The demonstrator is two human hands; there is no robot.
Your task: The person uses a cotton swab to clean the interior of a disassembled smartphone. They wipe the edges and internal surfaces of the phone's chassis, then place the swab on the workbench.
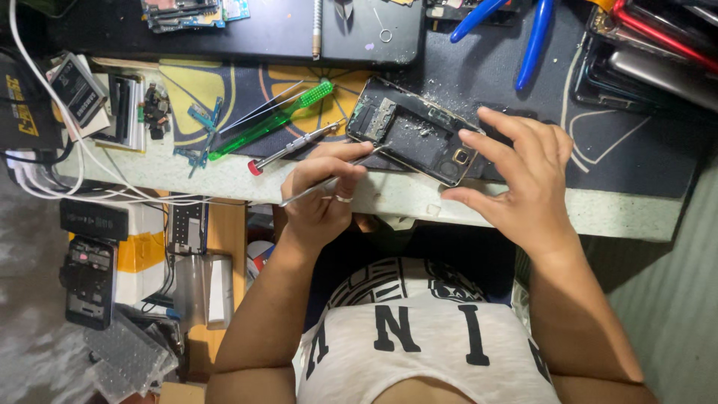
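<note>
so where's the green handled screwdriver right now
In the head view the green screwdriver lies loose on the bench mat left of centre, just left of the opened phone and above the left hand, beside a red-tipped screwdriver.

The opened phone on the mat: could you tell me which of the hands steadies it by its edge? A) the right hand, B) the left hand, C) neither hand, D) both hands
A: the right hand grips the opened phone at its near end, while the left hand holds a thin metal tool pointed at it.
</note>
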